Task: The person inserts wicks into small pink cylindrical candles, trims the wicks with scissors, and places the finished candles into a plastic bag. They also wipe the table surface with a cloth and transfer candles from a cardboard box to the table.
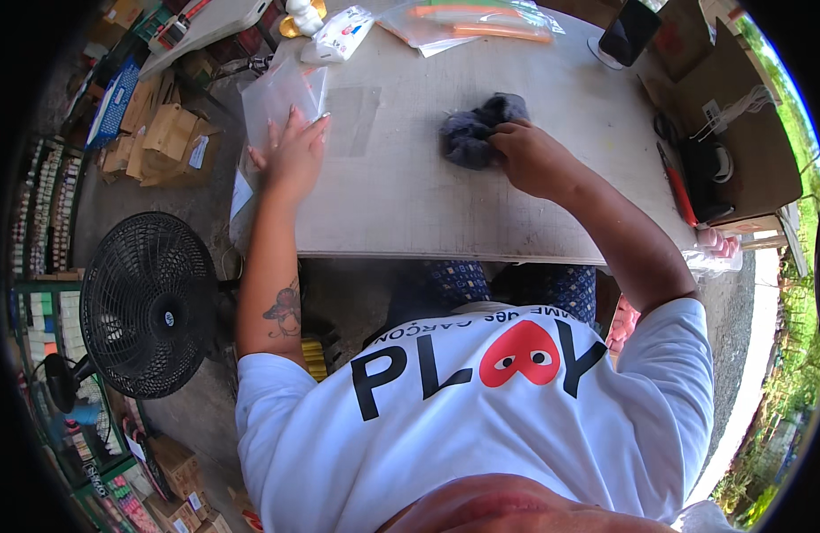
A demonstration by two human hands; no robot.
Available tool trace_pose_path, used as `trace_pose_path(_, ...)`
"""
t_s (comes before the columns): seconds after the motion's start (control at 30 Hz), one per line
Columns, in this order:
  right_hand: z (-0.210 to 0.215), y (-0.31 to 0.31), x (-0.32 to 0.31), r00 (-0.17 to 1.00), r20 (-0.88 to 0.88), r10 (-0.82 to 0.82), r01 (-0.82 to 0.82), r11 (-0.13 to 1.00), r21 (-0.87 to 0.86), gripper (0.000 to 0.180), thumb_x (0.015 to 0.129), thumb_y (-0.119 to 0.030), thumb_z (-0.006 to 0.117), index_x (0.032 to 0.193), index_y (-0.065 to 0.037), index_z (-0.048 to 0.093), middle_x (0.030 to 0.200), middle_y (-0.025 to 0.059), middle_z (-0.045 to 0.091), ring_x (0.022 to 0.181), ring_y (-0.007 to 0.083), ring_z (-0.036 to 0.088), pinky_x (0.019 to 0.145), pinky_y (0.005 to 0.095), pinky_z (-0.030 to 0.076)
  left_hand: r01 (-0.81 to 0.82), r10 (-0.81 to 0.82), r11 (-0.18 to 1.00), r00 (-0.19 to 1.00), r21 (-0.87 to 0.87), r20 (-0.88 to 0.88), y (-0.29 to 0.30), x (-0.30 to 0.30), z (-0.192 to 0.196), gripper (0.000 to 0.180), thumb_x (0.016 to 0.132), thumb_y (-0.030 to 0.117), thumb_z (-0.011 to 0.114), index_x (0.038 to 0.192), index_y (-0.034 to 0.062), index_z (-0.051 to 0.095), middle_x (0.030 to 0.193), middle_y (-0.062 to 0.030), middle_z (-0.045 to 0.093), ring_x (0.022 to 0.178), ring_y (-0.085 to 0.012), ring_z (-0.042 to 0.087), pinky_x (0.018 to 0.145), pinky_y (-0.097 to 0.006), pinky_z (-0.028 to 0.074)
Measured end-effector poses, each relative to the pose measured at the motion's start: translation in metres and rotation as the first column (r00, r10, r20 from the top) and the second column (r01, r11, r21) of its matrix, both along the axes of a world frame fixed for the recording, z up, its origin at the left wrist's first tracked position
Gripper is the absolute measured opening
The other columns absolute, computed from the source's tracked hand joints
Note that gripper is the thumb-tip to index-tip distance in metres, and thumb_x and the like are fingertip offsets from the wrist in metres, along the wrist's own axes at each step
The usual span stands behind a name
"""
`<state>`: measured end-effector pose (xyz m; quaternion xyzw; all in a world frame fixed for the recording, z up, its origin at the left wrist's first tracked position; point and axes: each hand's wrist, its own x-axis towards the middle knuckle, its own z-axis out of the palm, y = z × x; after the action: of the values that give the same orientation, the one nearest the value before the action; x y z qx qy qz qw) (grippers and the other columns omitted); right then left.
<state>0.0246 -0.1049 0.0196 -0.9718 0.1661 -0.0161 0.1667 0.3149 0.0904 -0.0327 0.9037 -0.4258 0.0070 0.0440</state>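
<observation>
My left hand (292,151) lies flat with fingers spread on a clear plastic bag (281,93) at the left side of the pale table (401,195). My right hand (527,153) is closed on a crumpled dark grey cloth (475,131) near the middle of the table. The cloth bunches out to the left of my fingers and rests on the tabletop.
At the table's far edge lie a white packet (339,34), a clear bag with orange sticks (468,22) and a dark phone (629,31). An open cardboard box (739,133) stands at the right. A black floor fan (148,306) stands at my left, beside cardboard pieces (166,133).
</observation>
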Motion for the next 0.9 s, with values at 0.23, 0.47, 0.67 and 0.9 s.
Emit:
trace_pose_path(0.23,0.056,-0.019,0.051,0.915,0.394,-0.088,0.241,0.903,-0.357,0.042,0.089,-0.038,0.058,0.087,0.002,0.070,0.093,0.0190,0.065,0.102,0.0338,0.057,0.089,0.0386,0.047,0.482,-0.440,0.773,0.876,-0.412,0.199,-0.114,0.004,0.060,0.066,0.082,0.035,0.067,0.141,0.0241,0.041,0.151,-0.0192,0.027,0.138,-0.0448,0.022,0.110,-0.060,0.018)
trace_pose_path(0.47,-0.037,-0.019,0.150,0.970,0.241,0.007,0.067,0.953,-0.296,0.052,0.092,-0.053,0.044,0.137,-0.028,0.047,0.145,0.0098,0.035,0.134,0.0304,0.031,0.105,0.0509,0.027,0.376,-0.388,0.922,0.895,-0.093,-0.222,-0.271,-0.008,0.051,0.085,0.082,0.028,0.069,0.150,0.0279,0.018,0.150,-0.0234,0.025,0.139,-0.0370,0.026,0.112,-0.040,0.028)
trace_pose_path(0.67,-0.057,-0.073,0.132,0.883,0.453,-0.120,0.175,0.981,-0.079,0.030,0.080,-0.010,0.056,0.105,-0.021,0.071,0.113,0.0071,0.056,0.110,0.0262,0.052,0.093,0.0390,0.042,0.493,-0.519,0.852,0.841,-0.178,-0.155,-0.297,0.055,0.001,0.080,0.085,0.018,0.066,0.148,0.0385,0.020,0.153,-0.0103,0.025,0.140,-0.0339,0.027,0.110,-0.038,0.031)
trace_pose_path(0.9,-0.007,-0.155,-0.010,0.890,0.351,-0.291,0.274,0.957,0.098,0.028,0.082,-0.007,0.050,0.100,-0.011,0.071,0.110,0.0161,0.059,0.101,0.0322,0.059,0.095,0.0354,0.044,0.485,-0.522,0.836,0.847,-0.258,-0.100,-0.291,0.060,0.001,0.073,0.089,0.015,0.061,0.144,0.0452,0.025,0.153,-0.0159,0.024,0.136,-0.0334,0.034,0.104,-0.036,0.038)
